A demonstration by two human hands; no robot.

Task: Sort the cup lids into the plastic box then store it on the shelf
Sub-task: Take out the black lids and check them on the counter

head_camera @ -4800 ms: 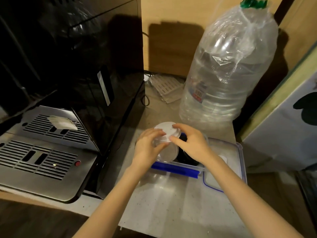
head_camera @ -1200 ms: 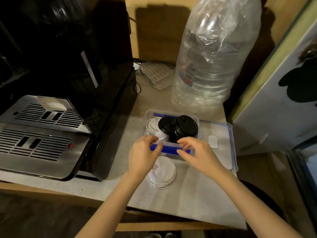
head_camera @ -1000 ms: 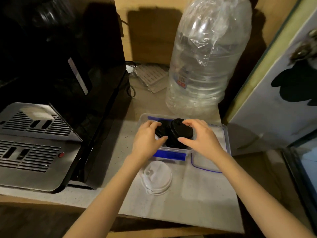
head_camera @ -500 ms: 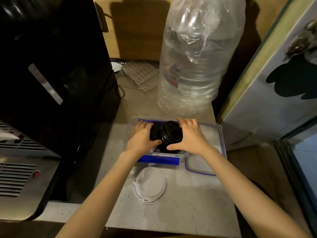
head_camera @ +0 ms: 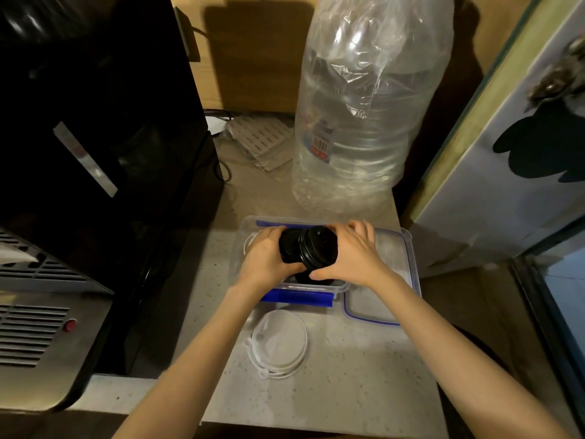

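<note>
- Both hands are now sitting inside the plastic box (head_camera: 240, 248), having come off its near rim; the camera is leaning closer.
- Left hand (head_camera: 266, 258) and right hand (head_camera: 354, 255) are clasping the black lid stack (head_camera: 308, 251) between them, seating it.
- White lids (head_camera: 280, 340) are waiting on the counter (head_camera: 364, 391); next move is likely fetching them, then fitting the box cover (head_camera: 392, 248).

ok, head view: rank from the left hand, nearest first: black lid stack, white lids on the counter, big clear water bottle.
From left hand:
1. Black lid stack, held, in clear plastic box.
2. White lids, on the counter, toward the camera.
3. Big clear water bottle, far back right.
</note>
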